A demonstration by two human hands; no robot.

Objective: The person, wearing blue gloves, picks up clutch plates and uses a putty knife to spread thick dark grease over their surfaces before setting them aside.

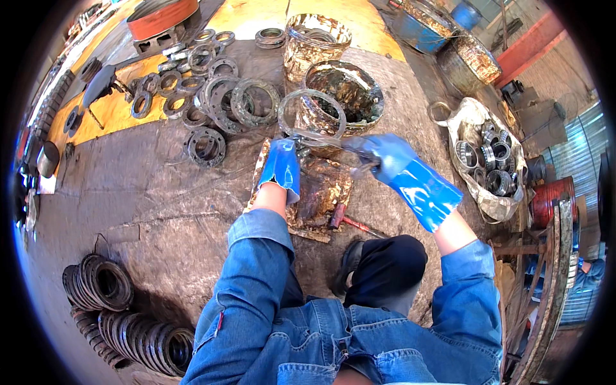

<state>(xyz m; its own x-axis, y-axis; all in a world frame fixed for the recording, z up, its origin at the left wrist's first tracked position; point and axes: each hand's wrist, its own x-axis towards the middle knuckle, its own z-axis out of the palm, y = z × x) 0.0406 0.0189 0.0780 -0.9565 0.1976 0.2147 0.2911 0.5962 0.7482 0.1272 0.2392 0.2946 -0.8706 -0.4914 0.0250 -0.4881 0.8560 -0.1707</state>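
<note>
Nearby, held ring (283, 114), grimy bucket (374, 96), sack (503, 206) of bearings (500, 152)

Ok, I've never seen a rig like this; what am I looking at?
No machine here, only a person, whose head-worn fisheye camera took this picture; hence the curved edges. The blue-gloved left hand appears to hold a thin grey metal ring by a round rust-stained bucket; the right hand, gloved alike, is too blurred to judge. Loose grey metal rings and, lower left, rows of dark rings lie on the stained brown floor; a red-handled hammer lies closer.
</note>
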